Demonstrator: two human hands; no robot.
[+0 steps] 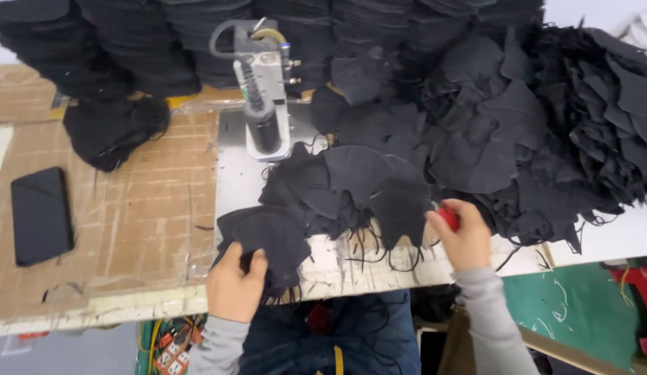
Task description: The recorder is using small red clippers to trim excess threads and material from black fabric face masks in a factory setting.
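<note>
Head view. At lower centre we see the left hand (234, 283) pinching a black fabric piece (264, 239) flat on the surface (150, 208). To its right, the right hand (462, 239) is closed around a small red tool (448, 217) — just beside a chain of joined black pieces (351, 184). A sewing machine head (262, 90) stands above; a dark phone (41, 215) lies at left.

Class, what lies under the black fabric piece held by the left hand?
Under the black fabric piece in the left hand: the pale table edge; anything beneath its middle is covered.
</note>
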